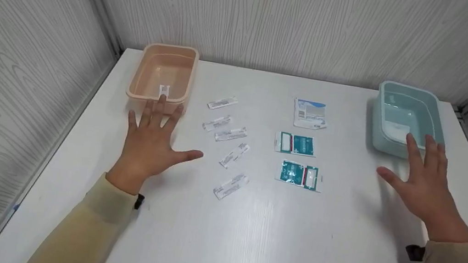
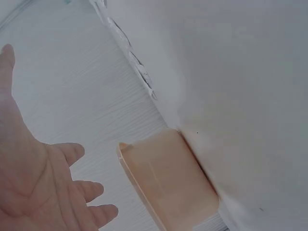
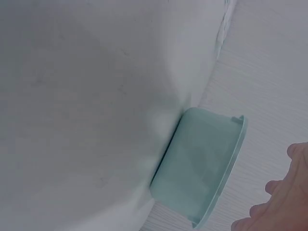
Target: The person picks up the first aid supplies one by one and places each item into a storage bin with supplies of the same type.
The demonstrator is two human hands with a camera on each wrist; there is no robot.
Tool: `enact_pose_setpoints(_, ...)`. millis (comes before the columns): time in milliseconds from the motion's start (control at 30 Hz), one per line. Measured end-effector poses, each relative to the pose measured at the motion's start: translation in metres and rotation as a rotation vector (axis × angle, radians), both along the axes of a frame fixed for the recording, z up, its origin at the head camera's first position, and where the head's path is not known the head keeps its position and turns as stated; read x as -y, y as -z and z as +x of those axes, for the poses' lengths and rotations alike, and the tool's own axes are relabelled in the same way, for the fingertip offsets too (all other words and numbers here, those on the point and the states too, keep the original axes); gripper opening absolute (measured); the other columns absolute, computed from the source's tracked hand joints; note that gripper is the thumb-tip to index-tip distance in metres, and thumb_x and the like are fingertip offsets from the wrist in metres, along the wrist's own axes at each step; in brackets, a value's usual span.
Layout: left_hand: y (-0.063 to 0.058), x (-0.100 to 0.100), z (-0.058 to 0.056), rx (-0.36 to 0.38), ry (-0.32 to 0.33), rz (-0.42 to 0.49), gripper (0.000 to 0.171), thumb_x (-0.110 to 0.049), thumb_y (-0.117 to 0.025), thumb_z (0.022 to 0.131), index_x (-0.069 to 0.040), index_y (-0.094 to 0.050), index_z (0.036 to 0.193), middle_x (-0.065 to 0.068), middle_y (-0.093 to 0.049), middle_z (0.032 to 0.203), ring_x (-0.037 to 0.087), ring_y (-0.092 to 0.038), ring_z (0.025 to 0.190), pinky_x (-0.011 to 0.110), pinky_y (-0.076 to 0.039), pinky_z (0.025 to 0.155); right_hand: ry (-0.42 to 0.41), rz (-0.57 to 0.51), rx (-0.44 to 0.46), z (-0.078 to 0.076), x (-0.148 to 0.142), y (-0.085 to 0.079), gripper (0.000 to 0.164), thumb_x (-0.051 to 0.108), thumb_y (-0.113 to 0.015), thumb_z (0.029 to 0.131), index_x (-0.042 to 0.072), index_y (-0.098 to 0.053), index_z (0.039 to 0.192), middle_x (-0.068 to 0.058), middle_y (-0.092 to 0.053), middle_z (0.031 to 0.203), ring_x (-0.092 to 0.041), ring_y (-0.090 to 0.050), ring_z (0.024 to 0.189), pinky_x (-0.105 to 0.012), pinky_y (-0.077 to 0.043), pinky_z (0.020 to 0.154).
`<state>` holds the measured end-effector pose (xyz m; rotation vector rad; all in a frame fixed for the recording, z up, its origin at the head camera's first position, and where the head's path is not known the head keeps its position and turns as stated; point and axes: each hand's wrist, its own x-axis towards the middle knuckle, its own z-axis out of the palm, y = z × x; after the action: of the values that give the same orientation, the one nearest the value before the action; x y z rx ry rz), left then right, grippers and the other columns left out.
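Observation:
My left hand is spread above the table with nothing in it, its fingertips overlapping the near rim of the peach bin in the head view. Inside that bin lies a small white packet. On the other side my right hand is also spread and holds nothing; its fingers overlap the near edge of the light-blue bin. A white packet lies in this bin. Both wrist views show the hands raised apart from the peach bin and the blue bin.
Several slim white paper packets lie in a loose column left of centre. Right of them are two teal-and-white packets and, behind these, a white-and-blue packet. Wood-grain panels enclose the white table at back and sides.

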<state>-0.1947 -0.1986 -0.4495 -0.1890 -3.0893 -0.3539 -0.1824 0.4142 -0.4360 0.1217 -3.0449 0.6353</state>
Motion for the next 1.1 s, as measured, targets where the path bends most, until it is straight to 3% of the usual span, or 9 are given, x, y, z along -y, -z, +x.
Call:
enact_pose_setpoints(167,-0.003,0.009,-0.013,-0.038,-0.043,0.023,0.137,-0.107,-0.054,0.081,-0.023,-0.017,0.184,0.018,0.000,0.193,0.051,-0.001,0.178,0.085,-0.002,0.135,-0.021,-0.009,-0.014,0.001,0.011,0.000,0.111,0.064,-0.069,0.108,0.022,0.000,0.184,-0.020,0.015,0.190,-0.055,0.018,0.174,-0.097,-0.012,0.121)
enact_pose_setpoints(533,-0.004,0.025,-0.042,-0.238,-0.263,0.245,0.130,-0.082,-0.082,0.085,-0.012,-0.026,0.179,0.024,-0.030,0.182,0.051,-0.033,0.167,0.077,-0.027,0.134,-0.060,-0.069,-0.059,-0.006,0.050,-0.001,0.118,0.055,-0.085,0.099,0.025,-0.009,0.184,-0.017,-0.005,0.192,-0.053,-0.010,0.175,-0.090,-0.028,0.122)
enact_pose_setpoints(800,-0.001,0.033,-0.060,-0.114,-0.486,0.397,0.151,-0.090,-0.081,0.077,-0.011,-0.006,0.182,0.022,-0.016,0.186,0.050,-0.026,0.168,0.074,-0.032,0.131,-0.063,-0.196,0.082,-0.008,0.080,0.003,0.137,0.058,-0.092,0.092,0.030,0.006,0.183,-0.015,-0.001,0.193,-0.052,-0.009,0.177,-0.085,-0.023,0.130)
enact_pose_setpoints(967,0.001,0.036,-0.066,-0.083,-0.511,0.431,0.156,-0.094,-0.081,0.074,-0.009,-0.004,0.181,0.024,-0.015,0.186,0.052,-0.029,0.167,0.073,-0.033,0.131,-0.083,-0.244,0.114,-0.005,0.094,0.006,0.135,0.055,-0.095,0.089,0.034,-0.001,0.183,-0.009,-0.006,0.193,-0.049,-0.014,0.176,-0.082,-0.024,0.132)
enact_pose_setpoints(1100,0.003,0.036,-0.070,-0.071,-0.514,0.469,0.162,-0.099,-0.080,0.069,-0.010,-0.003,0.181,0.023,-0.014,0.186,0.051,-0.028,0.167,0.073,-0.033,0.131,-0.118,-0.299,0.127,-0.003,0.101,0.009,0.133,0.048,-0.100,0.087,0.030,-0.010,0.183,-0.012,-0.019,0.190,-0.052,-0.025,0.171,-0.080,-0.030,0.131)
